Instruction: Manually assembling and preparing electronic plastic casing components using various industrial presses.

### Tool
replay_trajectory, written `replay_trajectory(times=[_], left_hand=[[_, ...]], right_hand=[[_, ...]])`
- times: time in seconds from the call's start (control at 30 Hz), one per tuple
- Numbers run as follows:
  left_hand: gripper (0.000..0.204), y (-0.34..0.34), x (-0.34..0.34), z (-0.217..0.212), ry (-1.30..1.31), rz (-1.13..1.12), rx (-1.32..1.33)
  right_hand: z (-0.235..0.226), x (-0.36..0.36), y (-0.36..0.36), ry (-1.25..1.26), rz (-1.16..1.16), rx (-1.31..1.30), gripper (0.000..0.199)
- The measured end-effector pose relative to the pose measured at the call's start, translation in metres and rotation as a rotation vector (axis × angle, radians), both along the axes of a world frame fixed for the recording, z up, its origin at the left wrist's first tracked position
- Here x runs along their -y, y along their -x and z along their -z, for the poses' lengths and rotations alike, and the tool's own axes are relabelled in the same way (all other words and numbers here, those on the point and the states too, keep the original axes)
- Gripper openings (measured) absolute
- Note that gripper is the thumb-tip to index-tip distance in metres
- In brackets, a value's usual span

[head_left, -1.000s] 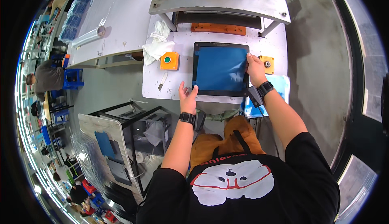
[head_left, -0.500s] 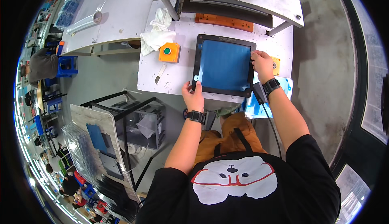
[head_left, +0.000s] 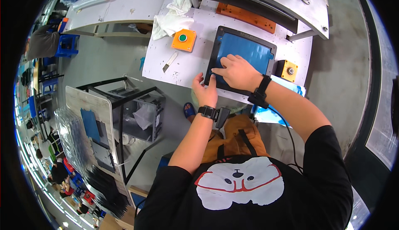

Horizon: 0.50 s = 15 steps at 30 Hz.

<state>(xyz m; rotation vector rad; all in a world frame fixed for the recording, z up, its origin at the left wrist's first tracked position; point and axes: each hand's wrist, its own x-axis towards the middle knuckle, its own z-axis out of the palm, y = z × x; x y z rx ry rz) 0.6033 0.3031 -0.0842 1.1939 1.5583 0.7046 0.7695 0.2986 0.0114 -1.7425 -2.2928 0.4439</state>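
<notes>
A flat panel in a black frame (head_left: 213,59) lies on the white table, its middle covered by a blue film (head_left: 245,46). My right hand (head_left: 242,73) reaches across the lower part of the film. One of its fingers points to the panel's near-left corner, the others are bent and spread over the blue surface. By that same corner is my left hand (head_left: 207,92), its thumb up at the frame's edge and its fingers apart from the thumb. What lies right under the fingertips is too small to make out.
Left of the panel are an orange box with a green button (head_left: 182,38), a utility knife (head_left: 170,62) and white cloths (head_left: 170,24). A yellow button box (head_left: 287,71) stands on the right. Beyond are an orange bar (head_left: 245,17) and a metal press frame (head_left: 286,1).
My right hand has left the panel's right edge and moved left to the near-left corner. The left hand stays at that corner. The view has shifted, and the table appears slightly turned.
</notes>
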Motion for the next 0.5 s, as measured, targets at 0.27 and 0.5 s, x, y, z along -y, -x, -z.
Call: replay_trajectory(times=[0.27, 0.5], left_hand=[[0.052, -0.005, 0.005, -0.008, -0.003, -0.018, -0.071], [0.052, 0.005, -0.007, -0.015, -0.312, 0.173, -0.098]], right_hand=[[0.008, -0.006, 0.001, 0.032, -0.128, 0.045, 0.038], [0.005, -0.012, 0.000, 0.140, -0.146, 0.093, 0.033]])
